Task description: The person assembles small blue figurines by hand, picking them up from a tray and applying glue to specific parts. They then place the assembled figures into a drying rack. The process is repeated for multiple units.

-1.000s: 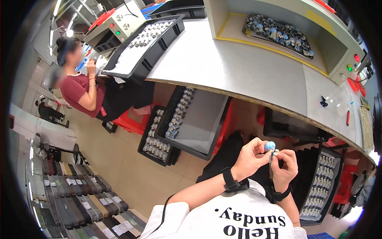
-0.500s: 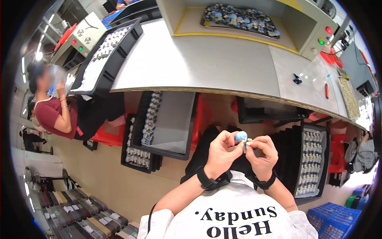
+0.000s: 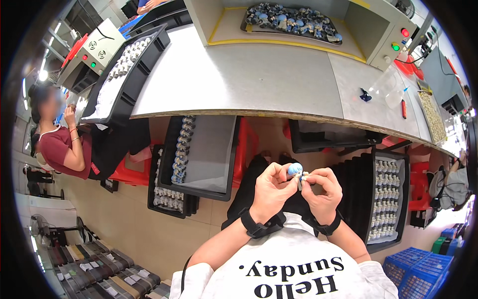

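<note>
A small blue-haired toy figure (image 3: pixel 296 170) is pinched between the person's two hands, above the lap and in front of the table (image 3: pixel 239 82). The left hand (image 3: pixel 273 194) has thumb and forefinger closed on it, close under and beside the round head; the right hand (image 3: pixel 322 196) has thumb and fingertip brought together at the body, on the right side. The hands sit just beside each other, with the figure bridging them. The step in hand looks like close fingertip work on this one figure, perhaps pressing or adjusting a part, though the contact is too small to tell which. The next move seems to call for a steady left grip at the head while the right fingertips work with light, exact pressure, since so small a piece could slip or twist. To the right of the lap, a black crate (image 3: pixel 406 199) holds rows of pale small pieces (image 3: pixel 386 195); to the left, another crate (image 3: pixel 211 192) carries a line of figures (image 3: pixel 183 149) along its left side. A pile of figures (image 3: pixel 290 22) lies in the grey booth on the table, and a red-handled tool (image 3: pixel 404 110) rests near the table's right end.
</note>
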